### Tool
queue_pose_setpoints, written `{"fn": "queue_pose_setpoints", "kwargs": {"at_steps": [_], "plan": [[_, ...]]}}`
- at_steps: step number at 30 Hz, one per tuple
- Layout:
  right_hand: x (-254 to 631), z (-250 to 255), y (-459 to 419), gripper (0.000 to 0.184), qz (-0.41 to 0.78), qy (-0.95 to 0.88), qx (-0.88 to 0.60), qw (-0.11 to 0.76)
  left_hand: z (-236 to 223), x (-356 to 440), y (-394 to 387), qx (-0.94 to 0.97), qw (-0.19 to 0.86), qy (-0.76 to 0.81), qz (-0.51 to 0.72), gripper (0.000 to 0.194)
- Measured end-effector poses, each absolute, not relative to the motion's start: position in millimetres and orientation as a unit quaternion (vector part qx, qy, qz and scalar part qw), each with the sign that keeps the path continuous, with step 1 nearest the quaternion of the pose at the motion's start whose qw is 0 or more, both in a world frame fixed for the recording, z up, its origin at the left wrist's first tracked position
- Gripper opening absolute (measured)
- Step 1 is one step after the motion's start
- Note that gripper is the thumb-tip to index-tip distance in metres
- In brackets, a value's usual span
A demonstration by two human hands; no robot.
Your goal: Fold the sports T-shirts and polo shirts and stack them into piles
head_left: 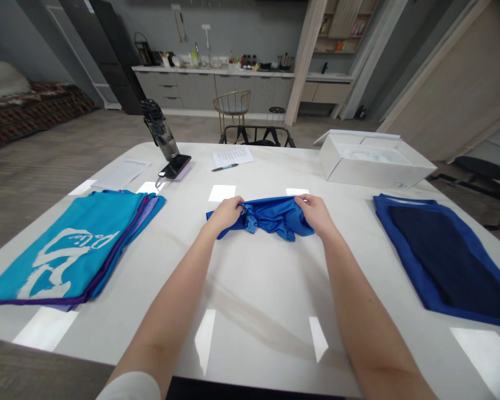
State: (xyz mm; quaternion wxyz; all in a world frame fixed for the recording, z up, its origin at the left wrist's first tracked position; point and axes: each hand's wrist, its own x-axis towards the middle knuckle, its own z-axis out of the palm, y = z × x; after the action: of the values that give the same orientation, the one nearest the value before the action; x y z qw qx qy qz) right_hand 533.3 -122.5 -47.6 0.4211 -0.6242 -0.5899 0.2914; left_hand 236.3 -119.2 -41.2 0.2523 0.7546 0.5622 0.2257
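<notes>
A crumpled blue piece of clothing [270,216] is bunched over the middle of the white table [258,300]; its exact kind does not show. My left hand [228,213] grips its left part, near a lighter blue patterned bit. At the upper right edge, my right hand [314,214] pinches the same cloth between thumb and fingers. Both arms reach forward, and the cloth's top edge stretches between the two hands while its lower folds hang loosely. Some of my fingertips are hidden behind the fabric.
Folded clothes [79,239], turquoise with white lettering on top, lie left. Folded dark blue clothes [445,250] lie right. An open white box [366,169], a water bottle [163,133], a phone [175,166], a pen [225,167] and paper sheets [239,155] stand or lie farther back.
</notes>
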Motion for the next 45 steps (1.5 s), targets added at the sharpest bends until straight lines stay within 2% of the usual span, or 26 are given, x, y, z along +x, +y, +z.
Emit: {"fn": "queue_pose_setpoints", "kwargs": {"at_steps": [3, 5, 9, 14, 17, 19, 22, 25, 28, 32, 36, 38, 41, 45], "plan": [[542.0, -46.3, -122.6, 0.030, 0.193, -0.609, -0.689, 0.342, -28.6, 230.0, -117.0, 0.676, 0.426, 0.493, 0.344, 0.022], [538.6, -41.2, -127.4, 0.024, 0.136, -0.609, -0.723, 0.297, -21.8, 230.7, -118.8, 0.619, 0.490, 0.476, 0.388, 0.025], [506.4, -28.5, -144.7, 0.020, 0.037, -0.668, -0.662, 0.338, -17.9, 242.0, -124.0, 0.551, 0.536, 0.488, 0.413, 0.027], [455.6, -28.1, -163.0, 0.033, 0.191, -0.782, -0.521, 0.284, -15.9, 246.1, -128.0, 0.567, 0.537, 0.464, 0.419, 0.033], [443.5, -32.2, -165.1, 0.017, 0.224, -0.780, -0.504, 0.297, -11.2, 236.1, -130.1, 0.606, 0.586, 0.403, 0.356, 0.047], [446.2, -31.5, -162.8, 0.016, 0.254, -0.768, -0.494, 0.320, -8.7, 227.6, -130.4, 0.611, 0.613, 0.387, 0.317, 0.053], [462.9, -25.6, -156.3, 0.015, 0.298, -0.748, -0.492, 0.332, -8.2, 217.1, -126.9, 0.589, 0.591, 0.434, 0.340, 0.046], [490.4, -19.4, -148.4, 0.017, 0.317, -0.736, -0.507, 0.317, -11.8, 208.9, -118.8, 0.554, 0.498, 0.499, 0.443, 0.030], [525.1, -16.0, -140.6, 0.020, 0.300, -0.701, -0.551, 0.339, -17.8, 197.8, -109.6, 0.521, 0.406, 0.550, 0.512, 0.019], [571.6, -13.5, -135.0, 0.025, 0.248, -0.616, -0.629, 0.404, -25.1, 177.3, -100.6, 0.468, 0.361, 0.596, 0.544, 0.017], [605.7, -14.1, -135.7, 0.022, 0.200, -0.542, -0.674, 0.459, -28.4, 162.2, -95.5, 0.404, 0.359, 0.614, 0.576, 0.017], [613.1, -15.1, -137.0, 0.019, 0.187, -0.527, -0.688, 0.463, -28.3, 160.8, -95.2, 0.387, 0.360, 0.624, 0.576, 0.019], [606.2, -15.7, -138.7, 0.020, 0.227, -0.570, -0.673, 0.413, -27.3, 164.7, -98.8, 0.411, 0.385, 0.618, 0.548, 0.030], [568.1, -21.1, -137.3, 0.026, 0.274, -0.689, -0.589, 0.321, -29.2, 165.7, -107.5, 0.526, 0.375, 0.648, 0.404, 0.065]]}}
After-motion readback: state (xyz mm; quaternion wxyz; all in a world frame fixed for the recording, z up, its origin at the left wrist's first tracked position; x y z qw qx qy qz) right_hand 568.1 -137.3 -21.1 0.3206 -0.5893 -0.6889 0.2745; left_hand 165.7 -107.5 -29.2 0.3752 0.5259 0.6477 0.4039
